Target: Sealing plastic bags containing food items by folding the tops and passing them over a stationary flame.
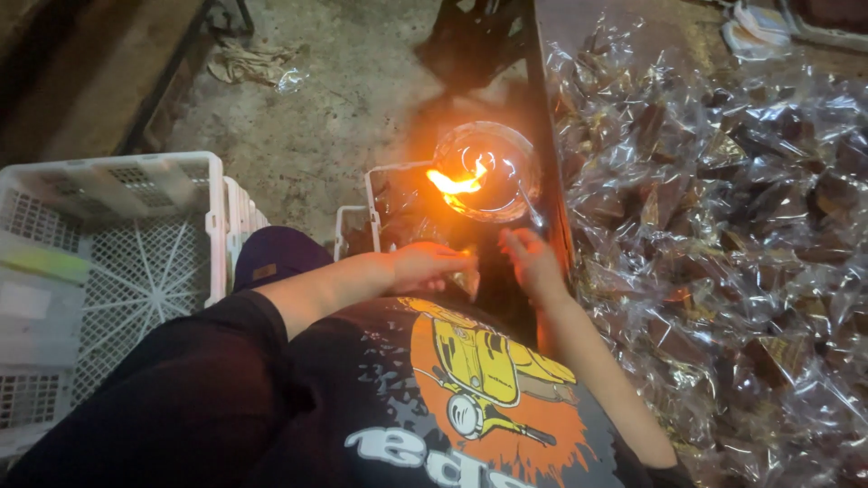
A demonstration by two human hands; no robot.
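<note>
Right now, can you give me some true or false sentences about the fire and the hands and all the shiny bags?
1. A flame burns in a round glass dish. True.
2. The left hand and right hand are close below the dish. True.
3. The pile of clear bags lies on the person's left. False: it lies on the right.
4. The white plastic crate is full of bags. False: no bags show in it.
5. The bags hold dark brown pieces. True.

Orange flame (457, 183), white lattice crate (136, 262), clear wrappers (723, 226) (brown inside) — black shirt (407, 407), yellow-orange print
</note>
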